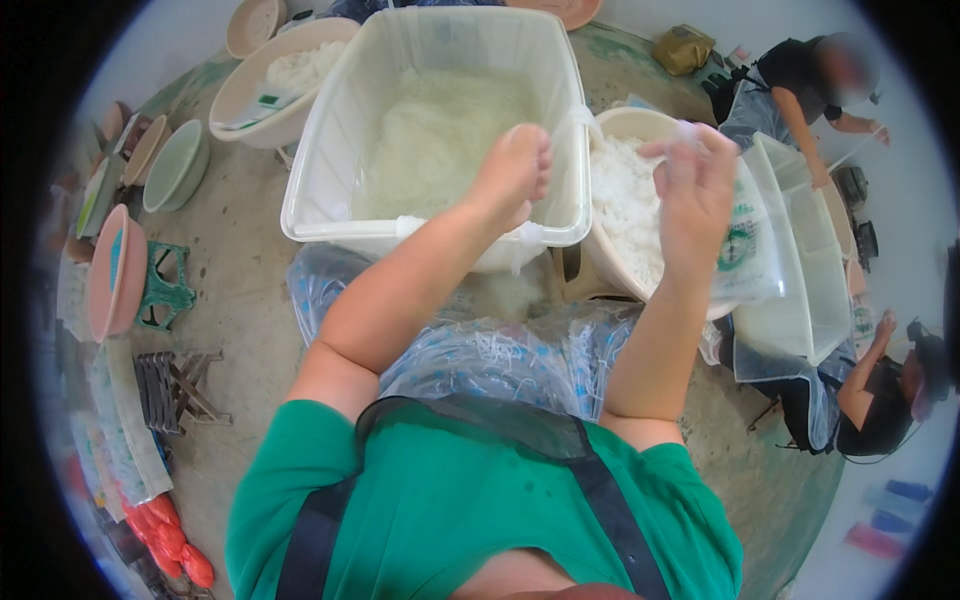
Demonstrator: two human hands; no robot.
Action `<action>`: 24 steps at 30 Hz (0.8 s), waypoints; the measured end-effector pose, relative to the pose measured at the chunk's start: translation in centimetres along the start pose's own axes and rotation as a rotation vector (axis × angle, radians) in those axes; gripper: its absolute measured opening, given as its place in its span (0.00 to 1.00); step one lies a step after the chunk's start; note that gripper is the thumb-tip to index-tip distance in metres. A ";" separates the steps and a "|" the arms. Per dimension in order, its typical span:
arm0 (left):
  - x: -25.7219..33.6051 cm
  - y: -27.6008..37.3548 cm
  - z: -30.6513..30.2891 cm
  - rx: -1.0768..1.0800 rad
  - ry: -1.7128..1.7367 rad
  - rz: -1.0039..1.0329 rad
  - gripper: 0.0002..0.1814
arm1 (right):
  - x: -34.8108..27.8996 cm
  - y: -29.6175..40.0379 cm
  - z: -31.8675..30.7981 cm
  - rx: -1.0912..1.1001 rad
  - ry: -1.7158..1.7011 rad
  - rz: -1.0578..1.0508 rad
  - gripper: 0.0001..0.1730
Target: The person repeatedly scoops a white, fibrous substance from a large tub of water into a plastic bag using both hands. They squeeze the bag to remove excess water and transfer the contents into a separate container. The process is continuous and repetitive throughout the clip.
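A large white plastic tub (450,142) of cloudy, pale greenish liquid stands before me. My left hand (517,169) is closed above its near right part; whether something is inside the fist is hidden. To the right, over a cream basin (592,244) of white fluffy fibre (624,217), my right hand (694,180) is raised and blurred, with a small whitish wisp at its fingertips. White material is wrapped over the tub's rim at the right and at two places along the near edge. A printed clear plastic bag (750,240) lies at the basin's right side.
A cream basin (232,124) with white fibre and a packet stands left of the tub. Farther left are a green basin (176,169), a pink basin (120,277), a green stool (166,285) and a folding stool (180,390). Two people sit by another tub (806,247) at right.
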State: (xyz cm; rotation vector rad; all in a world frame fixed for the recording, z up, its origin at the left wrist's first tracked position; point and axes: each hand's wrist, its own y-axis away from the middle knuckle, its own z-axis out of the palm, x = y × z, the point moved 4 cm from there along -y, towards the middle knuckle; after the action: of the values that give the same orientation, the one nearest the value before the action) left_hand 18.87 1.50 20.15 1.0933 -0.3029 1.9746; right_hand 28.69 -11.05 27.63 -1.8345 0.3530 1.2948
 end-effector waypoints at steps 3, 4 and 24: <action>4.1 2.4 4.8 -0.638 0.214 -0.124 0.13 | 3.6 0.4 0.5 -0.029 0.839 -0.453 0.12; 5.4 2.3 5.2 -0.650 0.331 -0.104 0.13 | 3.4 1.3 2.0 -0.150 0.568 -0.244 0.12; 1.0 1.4 0.1 -0.134 -0.774 0.372 0.20 | 2.0 1.2 2.9 -0.306 0.327 -0.190 0.11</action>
State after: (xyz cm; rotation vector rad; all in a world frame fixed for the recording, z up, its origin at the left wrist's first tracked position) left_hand 17.55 1.12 21.29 1.7735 -1.0954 1.7101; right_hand 26.89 -9.13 25.02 -2.2865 0.1513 0.9570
